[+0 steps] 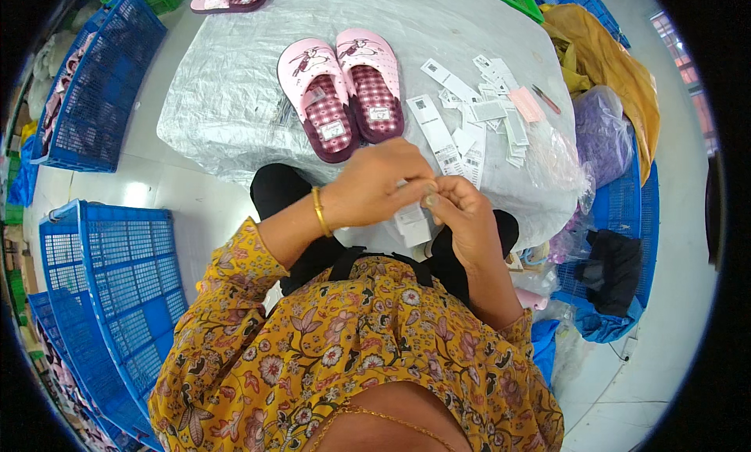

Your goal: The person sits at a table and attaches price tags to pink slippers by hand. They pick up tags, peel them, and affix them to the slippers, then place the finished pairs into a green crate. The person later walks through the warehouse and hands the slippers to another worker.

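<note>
Bench covered in grey woven plastic sheet; pale floor around it. White paper tag held just above the lap at bench edge, left hand and right hand both pinching it. Pink slippers and loose tags on bench. Blue crates at left, contents unclear.

A table covered with crinkled silvery-white plastic sheeting carries everything. Just beyond the two hands, slightly to their left, a pair of pink slippers with checked maroon insoles lies side by side, toes pointing away. Beyond and to the right of the hands, a loose heap of white paper tags spreads out, with a pink card at its far edge.
</note>
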`<control>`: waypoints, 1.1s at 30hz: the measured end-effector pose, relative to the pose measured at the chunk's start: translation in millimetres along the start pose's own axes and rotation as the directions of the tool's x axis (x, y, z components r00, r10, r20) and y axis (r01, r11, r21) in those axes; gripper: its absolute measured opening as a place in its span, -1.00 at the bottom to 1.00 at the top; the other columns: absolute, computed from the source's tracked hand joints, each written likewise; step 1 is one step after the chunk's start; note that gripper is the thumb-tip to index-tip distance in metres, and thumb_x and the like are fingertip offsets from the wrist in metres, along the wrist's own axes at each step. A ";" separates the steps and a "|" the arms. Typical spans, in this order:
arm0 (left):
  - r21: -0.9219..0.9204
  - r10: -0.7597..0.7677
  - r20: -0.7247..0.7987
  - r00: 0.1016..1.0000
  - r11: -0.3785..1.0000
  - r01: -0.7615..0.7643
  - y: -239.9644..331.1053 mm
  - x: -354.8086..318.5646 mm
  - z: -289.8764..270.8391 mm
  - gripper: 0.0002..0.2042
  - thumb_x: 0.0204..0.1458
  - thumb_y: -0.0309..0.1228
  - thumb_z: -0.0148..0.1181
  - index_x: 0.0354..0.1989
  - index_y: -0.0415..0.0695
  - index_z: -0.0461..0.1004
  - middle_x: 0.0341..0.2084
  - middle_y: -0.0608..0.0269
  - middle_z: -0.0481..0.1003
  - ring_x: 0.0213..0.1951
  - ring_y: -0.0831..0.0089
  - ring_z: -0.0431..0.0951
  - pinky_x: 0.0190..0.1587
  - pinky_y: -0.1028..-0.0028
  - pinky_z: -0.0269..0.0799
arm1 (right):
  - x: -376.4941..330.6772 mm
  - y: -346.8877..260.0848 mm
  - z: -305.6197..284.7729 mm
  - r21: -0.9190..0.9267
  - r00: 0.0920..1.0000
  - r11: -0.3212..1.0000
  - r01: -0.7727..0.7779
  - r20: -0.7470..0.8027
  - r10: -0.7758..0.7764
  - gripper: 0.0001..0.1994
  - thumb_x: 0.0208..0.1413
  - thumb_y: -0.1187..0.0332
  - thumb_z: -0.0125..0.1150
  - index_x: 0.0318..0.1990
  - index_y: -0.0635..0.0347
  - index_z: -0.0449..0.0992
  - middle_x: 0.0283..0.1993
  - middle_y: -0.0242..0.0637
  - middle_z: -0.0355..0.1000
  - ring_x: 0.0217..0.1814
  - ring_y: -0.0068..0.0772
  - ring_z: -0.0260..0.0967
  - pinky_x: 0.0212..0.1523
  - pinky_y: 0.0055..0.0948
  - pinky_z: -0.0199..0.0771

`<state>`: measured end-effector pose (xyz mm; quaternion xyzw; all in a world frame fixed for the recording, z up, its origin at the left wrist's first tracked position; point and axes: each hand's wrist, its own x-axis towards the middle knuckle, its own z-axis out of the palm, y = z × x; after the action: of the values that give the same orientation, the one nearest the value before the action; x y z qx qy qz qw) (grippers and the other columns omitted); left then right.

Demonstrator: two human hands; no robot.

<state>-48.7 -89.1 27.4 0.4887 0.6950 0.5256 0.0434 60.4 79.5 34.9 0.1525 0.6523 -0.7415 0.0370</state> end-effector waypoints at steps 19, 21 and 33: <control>0.729 -0.169 -0.004 0.986 0.674 0.118 -128.0 46.3 -102.4 -0.84 -0.08 -0.30 0.16 -0.42 0.02 0.66 -0.02 0.31 0.49 0.00 0.30 0.45 0.04 0.28 0.32 | 164.3 -4.7 70.6 -0.485 0.979 0.862 0.150 -0.046 -0.197 -0.68 -0.06 0.48 0.32 -0.11 0.28 0.44 -0.39 -0.26 0.51 -0.39 -0.52 0.46 -0.39 -0.53 0.43; 0.630 -0.207 0.032 0.978 0.764 0.141 -138.1 47.1 -106.9 -0.85 -0.11 -0.33 0.16 -0.42 -0.01 0.65 -0.01 0.30 0.49 0.00 0.27 0.46 0.03 0.28 0.35 | 167.3 -3.7 70.1 -0.529 0.980 0.835 0.152 -0.026 -0.195 -0.67 -0.07 0.48 0.33 -0.12 0.29 0.43 -0.39 -0.24 0.52 -0.39 -0.50 0.48 -0.40 -0.51 0.44; 0.544 -0.126 -0.026 0.992 0.830 0.120 -143.4 40.7 -106.2 -0.79 -0.18 -0.36 0.21 -0.33 0.04 0.67 -0.03 0.28 0.50 -0.02 0.25 0.47 0.02 0.29 0.38 | 177.2 -10.6 75.2 -0.569 0.991 0.819 0.075 -0.049 -0.125 -0.70 -0.13 0.48 0.38 -0.20 0.29 0.46 -0.38 -0.23 0.53 -0.34 -0.47 0.49 -0.31 -0.48 0.45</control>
<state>-221.6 -128.3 -17.8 0.4378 0.8455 0.2999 -0.0599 -124.2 33.0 4.0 0.1313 0.8507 -0.5088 0.0139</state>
